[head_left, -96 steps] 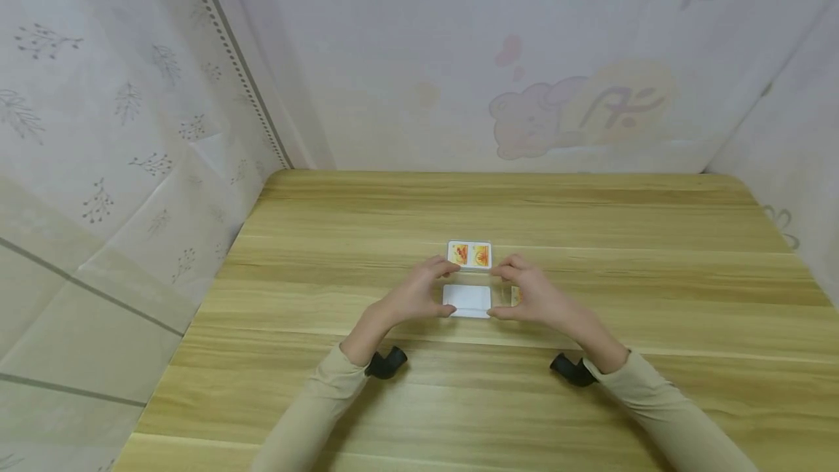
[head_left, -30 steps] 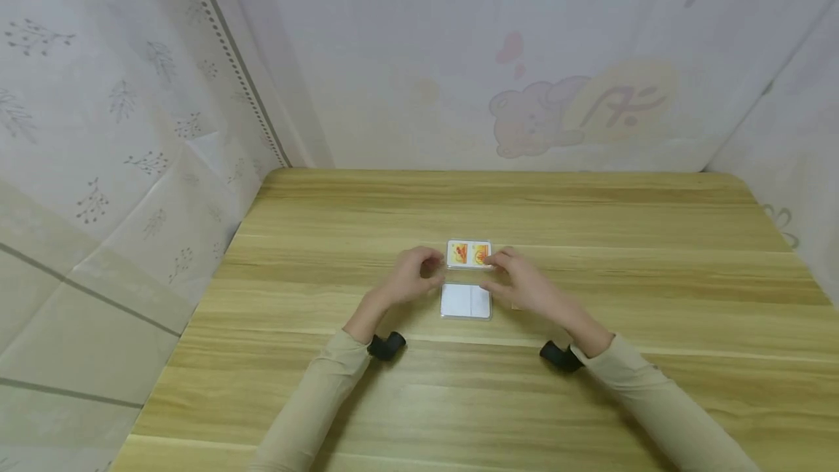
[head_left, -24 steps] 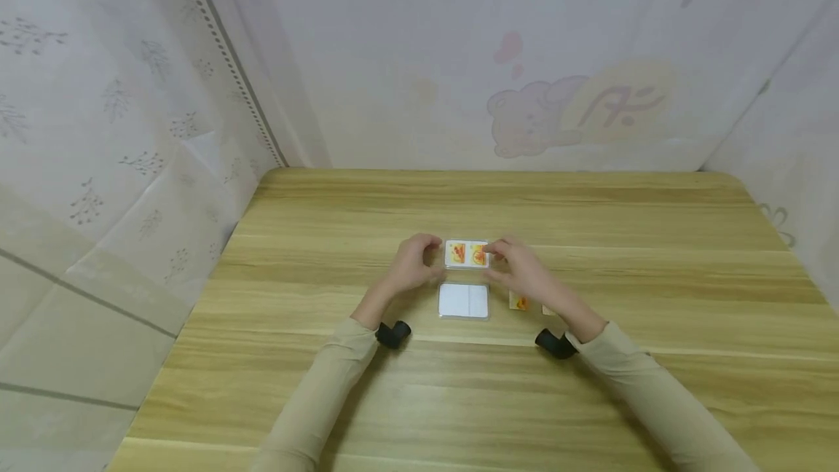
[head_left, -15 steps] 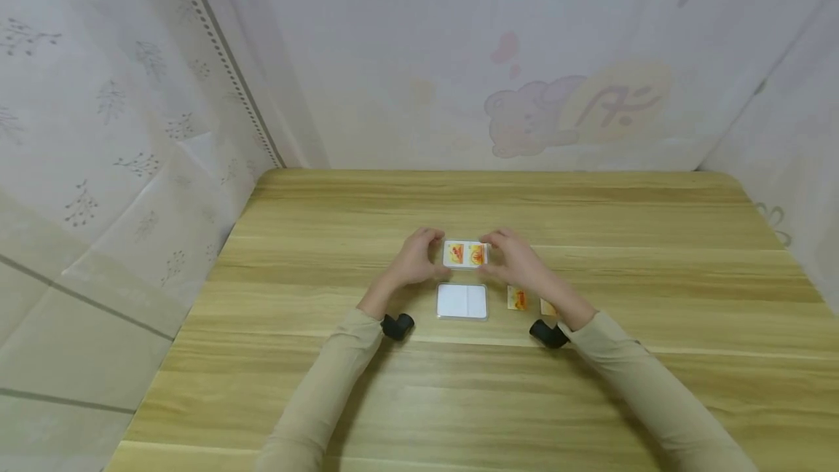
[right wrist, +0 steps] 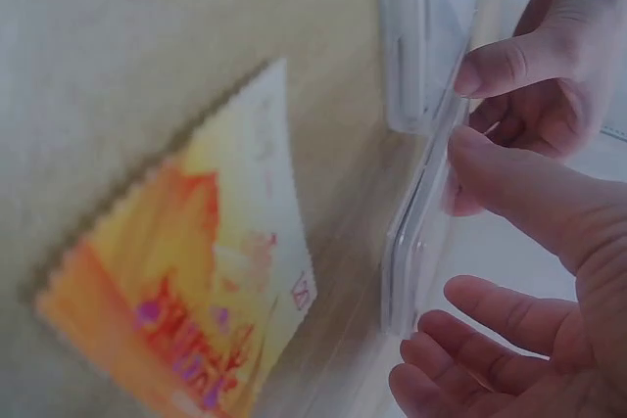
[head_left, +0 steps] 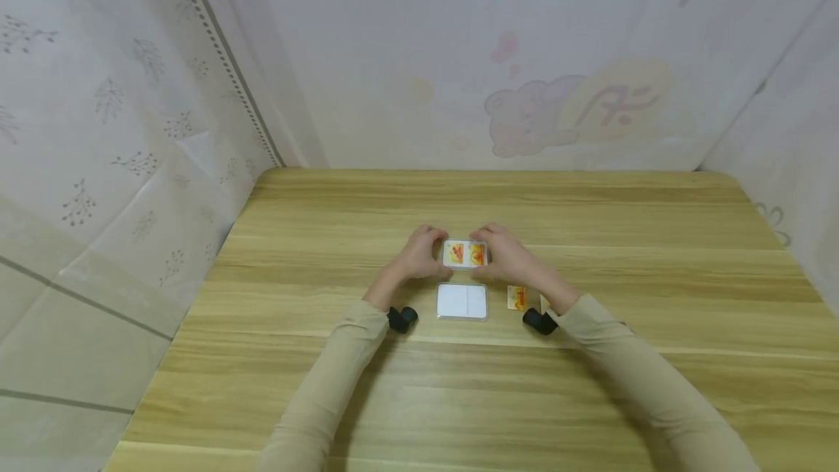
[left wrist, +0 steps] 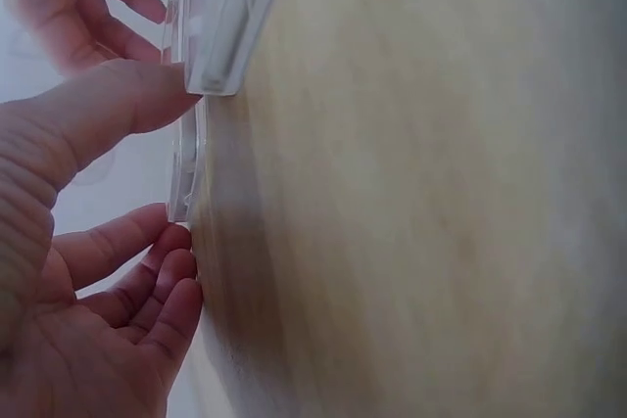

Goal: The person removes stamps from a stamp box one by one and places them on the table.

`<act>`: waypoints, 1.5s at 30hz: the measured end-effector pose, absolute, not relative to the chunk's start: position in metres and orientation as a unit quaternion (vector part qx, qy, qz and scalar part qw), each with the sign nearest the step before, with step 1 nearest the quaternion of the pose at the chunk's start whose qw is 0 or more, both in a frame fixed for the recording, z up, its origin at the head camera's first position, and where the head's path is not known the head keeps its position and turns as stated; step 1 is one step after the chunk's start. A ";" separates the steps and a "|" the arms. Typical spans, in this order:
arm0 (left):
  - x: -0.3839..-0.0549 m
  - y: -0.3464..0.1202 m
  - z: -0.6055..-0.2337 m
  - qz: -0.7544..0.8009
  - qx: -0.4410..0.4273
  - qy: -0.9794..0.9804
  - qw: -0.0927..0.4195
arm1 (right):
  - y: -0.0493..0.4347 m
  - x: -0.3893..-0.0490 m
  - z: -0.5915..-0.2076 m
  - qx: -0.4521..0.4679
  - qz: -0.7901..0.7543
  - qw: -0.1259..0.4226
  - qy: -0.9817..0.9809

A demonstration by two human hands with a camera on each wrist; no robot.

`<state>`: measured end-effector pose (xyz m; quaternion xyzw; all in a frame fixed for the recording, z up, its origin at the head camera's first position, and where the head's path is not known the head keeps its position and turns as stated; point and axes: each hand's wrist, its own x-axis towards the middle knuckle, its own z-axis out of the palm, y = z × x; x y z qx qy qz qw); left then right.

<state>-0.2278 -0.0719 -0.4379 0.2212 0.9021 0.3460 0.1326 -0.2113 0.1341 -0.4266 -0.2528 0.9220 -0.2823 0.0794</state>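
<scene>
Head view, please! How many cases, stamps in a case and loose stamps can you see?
Cases: 2, near case, far case
Stamps in far case: 2, left stamp, right stamp
Loose stamps: 2, uncovered stamp, partly hidden stamp
Total: 6

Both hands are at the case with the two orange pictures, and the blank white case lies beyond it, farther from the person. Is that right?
Not quite: the blank white case lies nearer to the person, as the head view shows. The left hand and right hand are indeed at the case with the two orange pictures.
</scene>
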 end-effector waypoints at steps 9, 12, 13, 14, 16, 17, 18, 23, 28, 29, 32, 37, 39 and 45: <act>-0.229 -0.070 -0.437 0.342 0.218 0.905 0.130 | 0.132 -0.216 -0.430 -0.268 -0.253 0.087 0.926; -0.229 -0.070 -0.437 0.341 0.218 0.906 0.128 | 0.132 -0.219 -0.430 -0.268 -0.249 0.089 0.926; -0.229 -0.070 -0.437 0.340 0.218 0.906 0.128 | 0.132 -0.219 -0.431 -0.270 -0.247 0.087 0.926; -0.229 -0.070 -0.437 0.340 0.218 0.906 0.128 | 0.132 -0.220 -0.431 -0.272 -0.246 0.085 0.927; -0.229 -0.070 -0.436 0.340 0.218 0.906 0.128 | 0.132 -0.221 -0.431 -0.273 -0.245 0.084 0.926; -0.229 -0.070 -0.436 0.340 0.218 0.906 0.128 | 0.132 -0.222 -0.431 -0.274 -0.246 0.083 0.926; -0.230 -0.070 -0.436 0.339 0.218 0.906 0.129 | 0.133 -0.222 -0.431 -0.275 -0.247 0.082 0.926; -0.230 -0.069 -0.437 0.336 0.215 0.908 0.130 | 0.134 -0.225 -0.432 -0.286 -0.249 0.073 0.923; -0.231 -0.070 -0.437 0.334 0.214 0.909 0.131 | 0.135 -0.226 -0.432 -0.288 -0.256 0.075 0.920; -0.231 -0.070 -0.437 0.334 0.214 0.908 0.131 | 0.135 -0.226 -0.431 -0.289 -0.258 0.076 0.919; -0.231 -0.070 -0.437 0.336 0.215 0.908 0.132 | 0.136 -0.225 -0.429 -0.292 -0.265 0.077 0.916; -0.232 -0.071 -0.437 0.337 0.214 0.907 0.135 | 0.137 -0.224 -0.427 -0.299 -0.273 0.071 0.912; -0.231 -0.071 -0.436 0.336 0.214 0.907 0.137 | 0.139 -0.224 -0.426 -0.302 -0.272 0.068 0.911; -0.231 -0.071 -0.436 0.332 0.214 0.908 0.136 | 0.146 -0.220 -0.421 -0.294 -0.276 0.068 0.913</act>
